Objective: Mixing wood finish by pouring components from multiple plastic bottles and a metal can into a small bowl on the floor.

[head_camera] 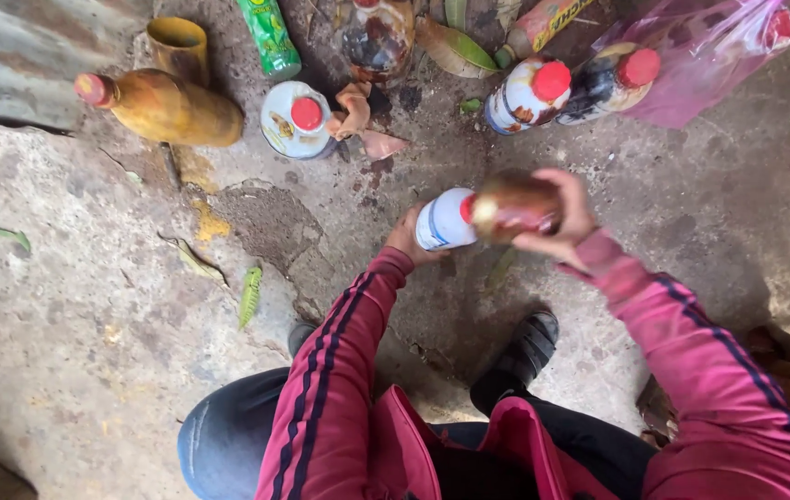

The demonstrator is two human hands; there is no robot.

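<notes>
Gripping the white bottle in my left hand and a brownish bottle in my right hand, I tip them mouth-to-mouth above the concrete floor, pouring seemingly underway, several capped bottles waiting.

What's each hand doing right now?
Left hand: closed on the white bottle.
Right hand: closed on the brown bottle.

soft even daylight, faint shadows, motion blur on the brown bottle
</notes>
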